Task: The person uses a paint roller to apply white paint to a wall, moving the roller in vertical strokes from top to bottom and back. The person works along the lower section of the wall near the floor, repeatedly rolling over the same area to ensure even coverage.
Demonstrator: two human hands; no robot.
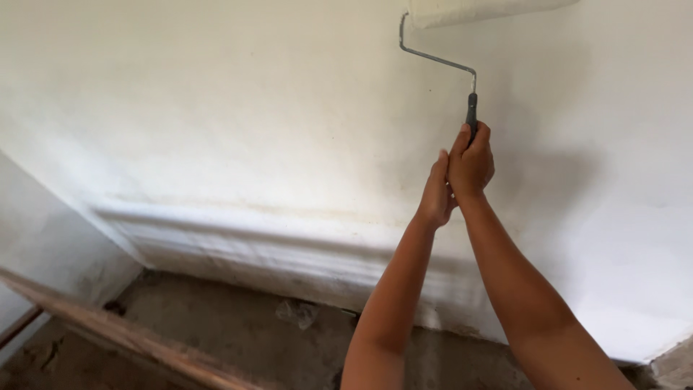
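A paint roller with a white sleeve (476, 10) at the top edge of the view rests against the white wall (238, 123). Its bent metal frame (437, 59) runs down to a dark handle (471, 114). My right hand (471, 162) is wrapped around the handle's upper part. My left hand (435, 193) grips just below and to the left of it, touching the right hand. Both arms reach up from the bottom of the view.
A pale ledge (238, 238) runs along the wall's base. Below it lies a rough dirt floor (238, 332) with a crumpled scrap (296, 312). A wooden plank (123, 336) slants across the lower left. A side wall (43, 245) meets the corner at left.
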